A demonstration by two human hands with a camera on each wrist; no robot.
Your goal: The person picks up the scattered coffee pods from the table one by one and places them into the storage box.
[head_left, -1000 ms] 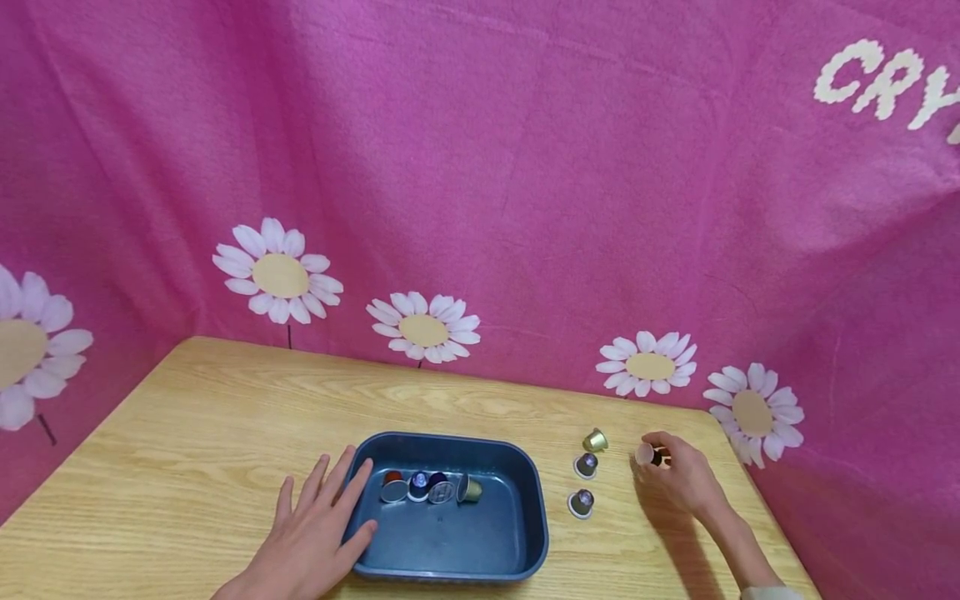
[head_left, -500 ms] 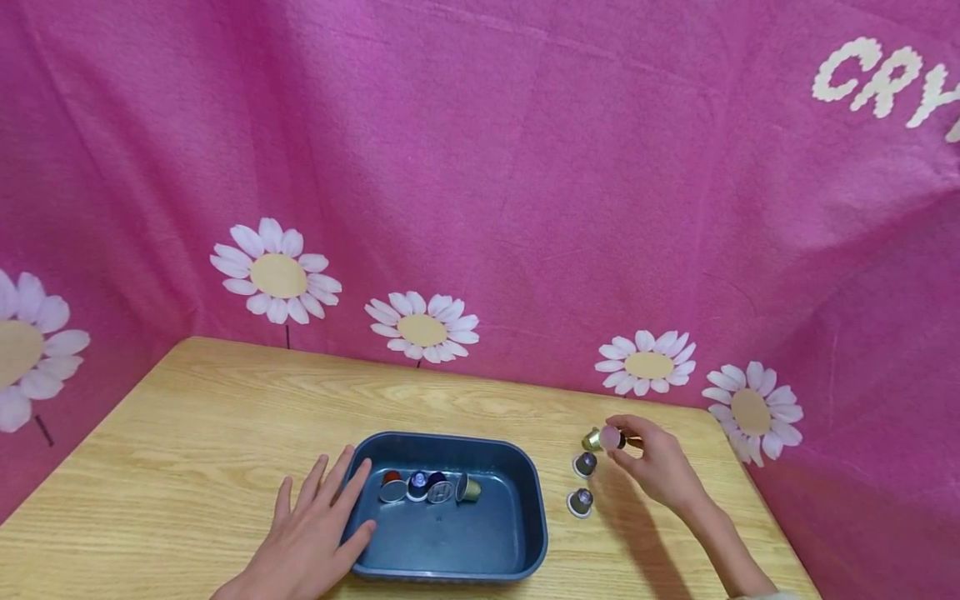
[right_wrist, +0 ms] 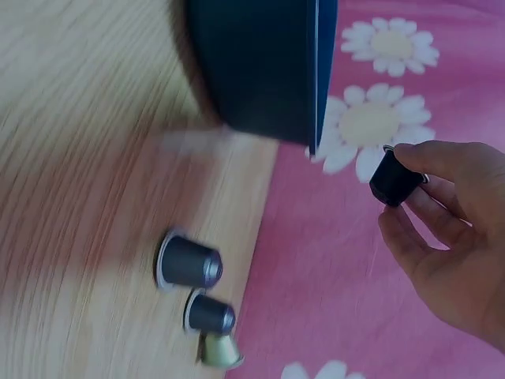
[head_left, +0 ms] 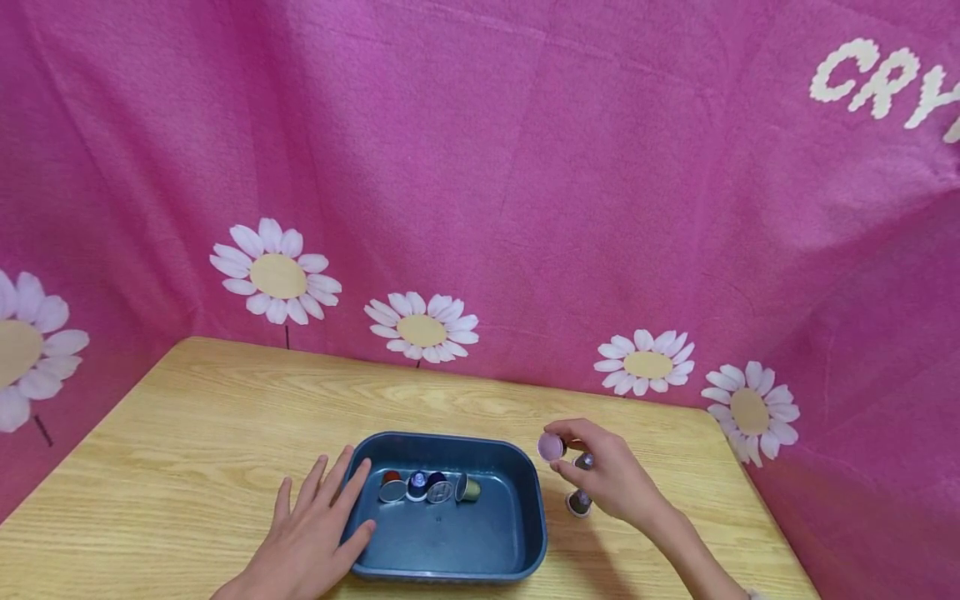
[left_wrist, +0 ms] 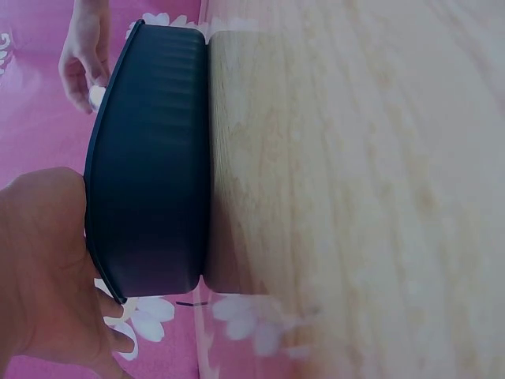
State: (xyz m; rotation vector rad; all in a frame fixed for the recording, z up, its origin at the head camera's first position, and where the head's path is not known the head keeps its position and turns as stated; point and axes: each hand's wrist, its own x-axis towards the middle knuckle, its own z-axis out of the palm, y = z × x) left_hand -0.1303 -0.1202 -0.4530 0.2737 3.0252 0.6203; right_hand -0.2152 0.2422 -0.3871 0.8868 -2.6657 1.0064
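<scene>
Between thumb and fingers, my right hand [head_left: 611, 471] pinches a black coffee capsule [right_wrist: 396, 178] by its rim, its pale lid [head_left: 551, 447] facing the head camera. It hangs in the air just right of the dark blue tray [head_left: 450, 567]. My left hand [head_left: 311, 529], fingers spread and straight, rests on the tray's left rim. Inside the tray lie several capsules: an orange one [head_left: 392, 487], a blue-purple one [head_left: 417, 485], a dark purple one [head_left: 439, 488] and a gold-green one [head_left: 468, 488].
On the table [head_left: 262, 417], right of the tray, two dark grey capsules [right_wrist: 188, 262] stand in the right wrist view, beside a gold capsule [right_wrist: 221, 350]. The right hand partly covers them in the head view. A pink cloth [head_left: 480, 167] with daisies hangs behind the table.
Holding the black capsule, my right hand has moved left from the table's right side, over the gold capsule, to near the tray's right rim. The left hand has stayed put.
</scene>
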